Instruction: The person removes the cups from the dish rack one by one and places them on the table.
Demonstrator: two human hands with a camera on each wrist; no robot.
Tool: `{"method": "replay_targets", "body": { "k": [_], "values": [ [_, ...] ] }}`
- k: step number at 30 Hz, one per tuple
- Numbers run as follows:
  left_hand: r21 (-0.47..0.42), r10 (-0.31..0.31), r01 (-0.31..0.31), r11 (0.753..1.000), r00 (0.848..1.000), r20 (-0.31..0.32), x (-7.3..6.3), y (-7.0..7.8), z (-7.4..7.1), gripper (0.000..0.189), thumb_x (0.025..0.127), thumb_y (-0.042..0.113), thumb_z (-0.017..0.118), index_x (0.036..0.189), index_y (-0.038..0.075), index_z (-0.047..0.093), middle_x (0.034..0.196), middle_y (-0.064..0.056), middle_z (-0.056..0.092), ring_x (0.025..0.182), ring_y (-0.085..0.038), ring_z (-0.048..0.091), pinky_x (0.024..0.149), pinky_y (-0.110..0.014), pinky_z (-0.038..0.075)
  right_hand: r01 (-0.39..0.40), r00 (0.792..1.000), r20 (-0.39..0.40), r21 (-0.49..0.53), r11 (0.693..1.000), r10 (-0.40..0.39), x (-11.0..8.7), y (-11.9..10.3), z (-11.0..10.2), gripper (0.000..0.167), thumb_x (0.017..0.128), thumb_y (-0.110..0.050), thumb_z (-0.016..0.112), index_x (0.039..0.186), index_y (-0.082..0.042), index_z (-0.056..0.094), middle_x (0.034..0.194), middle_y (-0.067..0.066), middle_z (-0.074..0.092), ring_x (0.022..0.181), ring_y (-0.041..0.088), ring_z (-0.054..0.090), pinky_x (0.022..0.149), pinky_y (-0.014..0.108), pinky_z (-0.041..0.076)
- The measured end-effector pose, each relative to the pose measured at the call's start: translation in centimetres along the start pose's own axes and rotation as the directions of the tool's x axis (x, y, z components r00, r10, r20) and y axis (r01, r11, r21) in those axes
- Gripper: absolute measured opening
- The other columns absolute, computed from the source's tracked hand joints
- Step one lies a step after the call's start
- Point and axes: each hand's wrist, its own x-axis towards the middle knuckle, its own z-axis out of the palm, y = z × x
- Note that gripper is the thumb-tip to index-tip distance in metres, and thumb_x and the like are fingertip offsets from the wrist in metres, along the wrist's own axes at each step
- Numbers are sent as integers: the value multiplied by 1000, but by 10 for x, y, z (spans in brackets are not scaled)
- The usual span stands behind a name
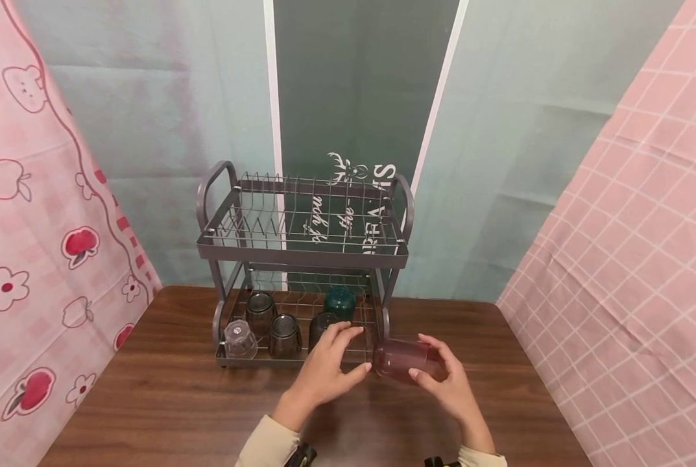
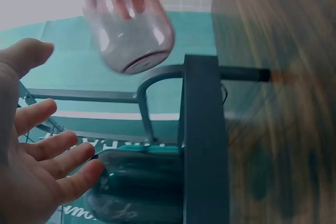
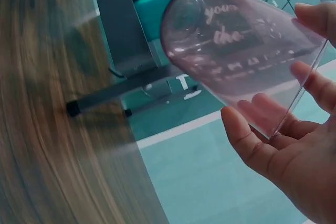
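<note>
- Right hand [image 1: 449, 383] grips a transparent pink, round-based tumbler [image 1: 397, 359] near its rim; left hand [image 1: 327, 370] spread, holding nothing, just left of it.
- Judged light, stiff, slippery, breakable (glass or plastic: cannot tell); hold round the walls.
- Head view alone shows a clear, faceted, glass-like cup [image 1: 240, 339] left of the left hand; right wrist shows the rim better.

Glossy cup [image 1: 402, 359]; matt metal rack [image 1: 303, 257]

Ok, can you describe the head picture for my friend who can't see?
A person's right grip holds a transparent pink cup sideways beside a two-tier dark grey metal rack on a brown wooden table. The empty left grip is nearby; clear, dark and teal glasses stand on the lower tier.
</note>
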Motion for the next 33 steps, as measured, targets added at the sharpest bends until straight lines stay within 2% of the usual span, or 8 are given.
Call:
{"method": "replay_targets", "body": {
  "k": [4,8,13,17,20,27,33],
  "values": [
    [77,17,-18,997,1000,13,2,-2,-7,56,78,37,71,127,15,54,125,-10,47,110,-26,50,83,-45,44,-11,1000,-8,-117,993,10,4,4,-6,59,73,3,75,127,-7,52,112,26,53,91,34,58,66,33,51],
    [138,23,-25,990,1000,20,5,-2,-13,53,79,38,71,124,15,56,125,-11,48,109,-28,49,83,-45,44,13,1000,10,-225,974,-11,9,6,-11,61,72,-2,78,127,-11,54,111,21,54,94,35,55,67,34,51],
    [232,35,-34,972,999,2,9,-4,-20,50,78,38,71,121,15,58,125,-12,48,106,-28,50,79,-43,44,30,998,53,-307,951,-15,17,7,-16,63,72,-3,78,129,-14,53,109,16,54,95,31,54,67,39,52],
    [280,34,-30,959,999,-12,13,-6,-24,49,78,37,72,119,15,59,125,-15,48,109,-29,49,78,-44,44,33,998,61,-371,928,-11,21,8,-19,66,71,-4,78,131,-13,52,109,17,53,94,28,55,66,41,52],
    [305,25,-20,952,1000,-13,14,-8,-25,49,77,37,73,118,14,60,125,-16,47,111,-31,47,80,-46,43,45,998,66,-432,901,-19,25,10,-20,68,70,-5,78,133,-12,52,112,20,52,94,31,56,66,42,52],
    [360,-22,23,933,1000,-4,16,-16,-25,50,76,38,73,118,13,60,127,-19,46,117,-37,42,86,-52,38,84,995,100,-591,803,-31,35,15,-21,70,69,-14,80,133,-10,52,116,17,53,105,35,52,83,54,42],
    [359,-67,57,932,998,14,21,-21,-28,52,75,39,74,117,12,61,126,-21,46,116,-40,42,86,-55,37,70,991,132,-625,777,17,47,21,-21,71,68,-12,79,133,-8,50,117,18,52,107,36,50,85,55,41]
  ]
}}
